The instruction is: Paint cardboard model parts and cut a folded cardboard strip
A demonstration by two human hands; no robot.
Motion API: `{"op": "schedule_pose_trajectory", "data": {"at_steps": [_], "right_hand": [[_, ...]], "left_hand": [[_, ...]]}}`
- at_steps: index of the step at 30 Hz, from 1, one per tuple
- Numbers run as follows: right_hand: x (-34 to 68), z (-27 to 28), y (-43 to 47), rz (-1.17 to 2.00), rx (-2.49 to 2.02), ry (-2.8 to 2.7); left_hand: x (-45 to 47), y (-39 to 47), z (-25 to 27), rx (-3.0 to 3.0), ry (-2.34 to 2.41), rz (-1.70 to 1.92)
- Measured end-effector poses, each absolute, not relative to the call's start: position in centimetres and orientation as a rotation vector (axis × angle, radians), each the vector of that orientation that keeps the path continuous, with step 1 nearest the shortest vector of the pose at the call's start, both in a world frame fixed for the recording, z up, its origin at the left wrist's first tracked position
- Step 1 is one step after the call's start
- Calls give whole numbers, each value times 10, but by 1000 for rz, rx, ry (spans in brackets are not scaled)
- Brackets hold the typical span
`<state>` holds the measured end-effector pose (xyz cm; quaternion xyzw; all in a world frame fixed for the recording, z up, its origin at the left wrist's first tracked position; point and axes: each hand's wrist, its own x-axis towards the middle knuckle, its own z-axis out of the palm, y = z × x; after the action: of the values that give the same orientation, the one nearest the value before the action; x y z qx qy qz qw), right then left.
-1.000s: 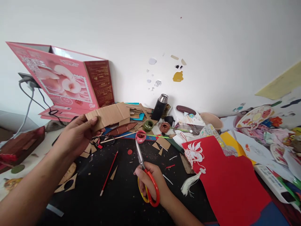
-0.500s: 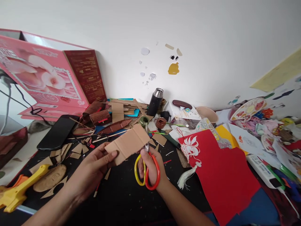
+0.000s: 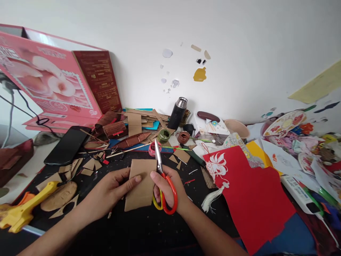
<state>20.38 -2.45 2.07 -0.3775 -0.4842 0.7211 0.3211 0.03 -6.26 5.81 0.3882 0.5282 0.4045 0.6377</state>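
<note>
A rectangular piece of brown cardboard (image 3: 141, 193) is pinched at its left edge by my left hand (image 3: 114, 188), thumb on top. My right hand (image 3: 170, 186) has its fingers round the red and yellow handles of a pair of scissors (image 3: 158, 156). The blades point up and away from me, along the cardboard's right edge, and look closed. My right thumb lies at that same edge of the cardboard. Beyond the blades sit an open green jar (image 3: 163, 136), a brown jar (image 3: 183, 137) and a pink ring-shaped item (image 3: 152, 148).
Cardboard scraps (image 3: 90, 164) and a black phone (image 3: 68, 145) lie on the left, near a yellow tool (image 3: 29, 209). A pink box (image 3: 53, 78) and a black thermos (image 3: 177, 115) stand along the wall. Red paper (image 3: 255, 192) covers the right side.
The cardboard has turned from a slant to nearly upright, and its broad face now shows lower down. The scissors' blades have come into view beside its right edge.
</note>
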Motion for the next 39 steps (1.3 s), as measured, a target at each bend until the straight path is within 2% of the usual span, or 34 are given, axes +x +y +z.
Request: {"op": "schedule_pose_trajectory", "data": {"at_steps": [5, 9, 15, 27, 39], "right_hand": [[204, 13, -22, 1976, -897, -1289], [208, 7, -22, 2050, -782, -1382], [206, 3, -21, 2218, -641, -1417], [185, 0, -25, 2005, -876, -1497], [181, 4, -24, 1898, -955, -1664]], "left_hand": [[-12, -44, 51, 561, 1398, 1412], [-19, -31, 49, 445, 1370, 1553], [-17, -29, 48, 423, 1328, 1565], [-20, -38, 39, 773, 1514, 1464], [-20, -41, 36, 738, 1465, 1297]]}}
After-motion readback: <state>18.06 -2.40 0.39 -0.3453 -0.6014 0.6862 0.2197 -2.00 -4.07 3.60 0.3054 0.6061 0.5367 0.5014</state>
